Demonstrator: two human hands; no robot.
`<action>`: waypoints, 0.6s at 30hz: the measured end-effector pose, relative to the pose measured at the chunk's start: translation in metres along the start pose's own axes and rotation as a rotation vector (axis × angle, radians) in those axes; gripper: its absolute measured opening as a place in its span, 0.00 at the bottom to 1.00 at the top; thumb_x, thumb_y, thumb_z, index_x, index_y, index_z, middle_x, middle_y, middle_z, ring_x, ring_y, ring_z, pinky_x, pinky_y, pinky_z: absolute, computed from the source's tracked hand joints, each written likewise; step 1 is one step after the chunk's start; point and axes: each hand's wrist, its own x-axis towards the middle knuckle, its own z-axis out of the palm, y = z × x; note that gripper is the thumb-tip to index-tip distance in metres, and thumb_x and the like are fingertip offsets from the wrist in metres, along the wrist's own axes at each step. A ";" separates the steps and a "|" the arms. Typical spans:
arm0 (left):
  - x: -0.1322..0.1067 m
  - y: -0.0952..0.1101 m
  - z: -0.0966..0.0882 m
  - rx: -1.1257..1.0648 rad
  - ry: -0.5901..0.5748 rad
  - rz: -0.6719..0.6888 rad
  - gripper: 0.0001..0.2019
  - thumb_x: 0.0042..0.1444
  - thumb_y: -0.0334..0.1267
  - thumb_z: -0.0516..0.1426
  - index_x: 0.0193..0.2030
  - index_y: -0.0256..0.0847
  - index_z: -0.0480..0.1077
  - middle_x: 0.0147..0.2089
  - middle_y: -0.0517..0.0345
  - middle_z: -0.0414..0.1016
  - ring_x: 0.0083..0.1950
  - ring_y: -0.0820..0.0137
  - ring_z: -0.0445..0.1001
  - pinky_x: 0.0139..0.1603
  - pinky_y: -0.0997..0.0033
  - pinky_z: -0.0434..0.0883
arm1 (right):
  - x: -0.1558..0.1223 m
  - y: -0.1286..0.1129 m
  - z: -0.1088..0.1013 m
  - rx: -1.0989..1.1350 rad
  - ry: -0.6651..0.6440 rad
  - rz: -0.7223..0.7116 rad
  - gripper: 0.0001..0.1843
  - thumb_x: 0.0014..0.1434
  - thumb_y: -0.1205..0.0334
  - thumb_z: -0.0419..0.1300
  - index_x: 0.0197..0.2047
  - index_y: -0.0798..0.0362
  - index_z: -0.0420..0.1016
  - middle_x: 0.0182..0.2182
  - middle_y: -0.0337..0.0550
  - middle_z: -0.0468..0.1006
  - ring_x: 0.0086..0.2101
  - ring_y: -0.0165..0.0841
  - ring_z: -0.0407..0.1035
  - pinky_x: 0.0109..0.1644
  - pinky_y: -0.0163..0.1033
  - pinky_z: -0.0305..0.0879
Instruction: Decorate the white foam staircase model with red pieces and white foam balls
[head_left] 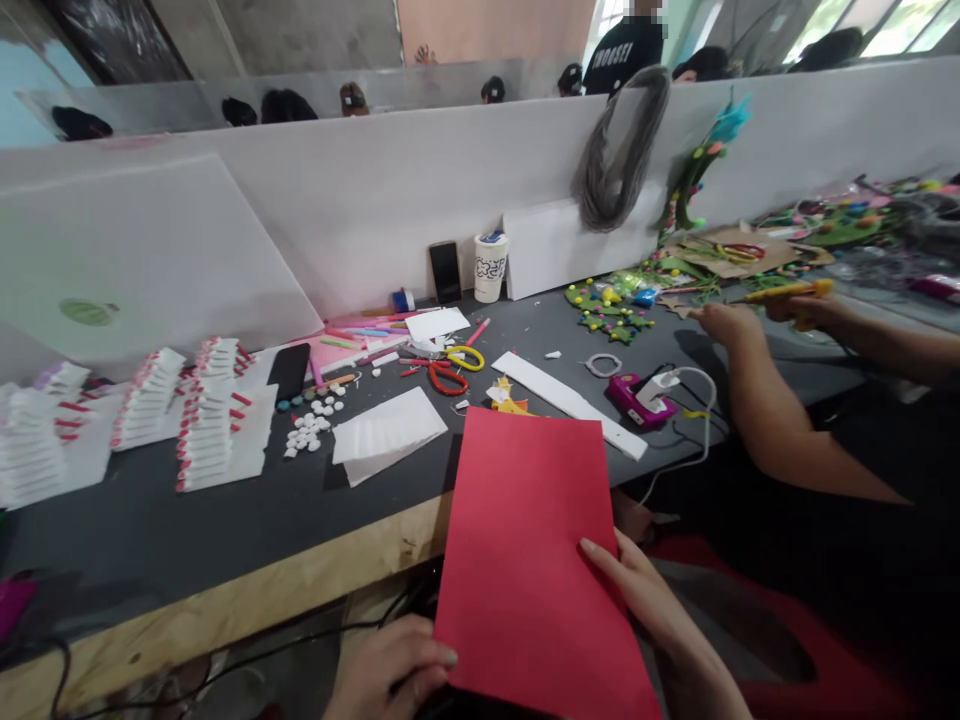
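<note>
- I read the right hand [637, 600], lower centre-right of the frame, as holding a red card sheet [525, 560], thumb on its face and fingers behind.
- The left hand [390, 665], at the bottom edge, curls narrowly at the sheet's left edge; I cannot tell whether it grips or only steadies.
- The sheet hangs tilted over the front edge of the bench [150, 530], probably held there because the bench top is crowded.
- Just beyond it lie a white sheet [388, 432] and yellow-handled scissors [465, 358].
- Folded white strips with red tips [217, 430] stand in neat rows at the left, apparently kept together by batch.
- At the right, a co-worker's hand [806, 310] holds a yellow glue gun [791, 291].
</note>
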 end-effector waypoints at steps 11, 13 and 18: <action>0.008 0.014 0.009 -0.093 0.039 -0.347 0.09 0.56 0.46 0.61 0.33 0.44 0.77 0.32 0.58 0.79 0.35 0.68 0.77 0.40 0.72 0.72 | -0.014 0.011 -0.022 -0.100 -0.048 -0.086 0.30 0.49 0.42 0.70 0.50 0.52 0.78 0.53 0.51 0.80 0.52 0.48 0.74 0.55 0.51 0.70; 0.009 0.014 0.013 -0.186 0.110 -0.471 0.08 0.55 0.44 0.60 0.36 0.43 0.76 0.32 0.58 0.78 0.34 0.68 0.76 0.38 0.71 0.72 | -0.013 0.014 -0.025 -0.100 -0.020 -0.097 0.30 0.48 0.41 0.70 0.49 0.52 0.78 0.51 0.52 0.81 0.49 0.48 0.76 0.53 0.50 0.72; 0.015 0.009 0.020 -0.412 0.172 -0.601 0.18 0.52 0.42 0.60 0.50 0.42 0.72 0.30 0.60 0.75 0.31 0.69 0.73 0.33 0.71 0.69 | -0.007 0.030 -0.035 -0.133 0.071 -0.114 0.32 0.42 0.37 0.71 0.43 0.54 0.81 0.46 0.54 0.83 0.45 0.48 0.78 0.51 0.49 0.74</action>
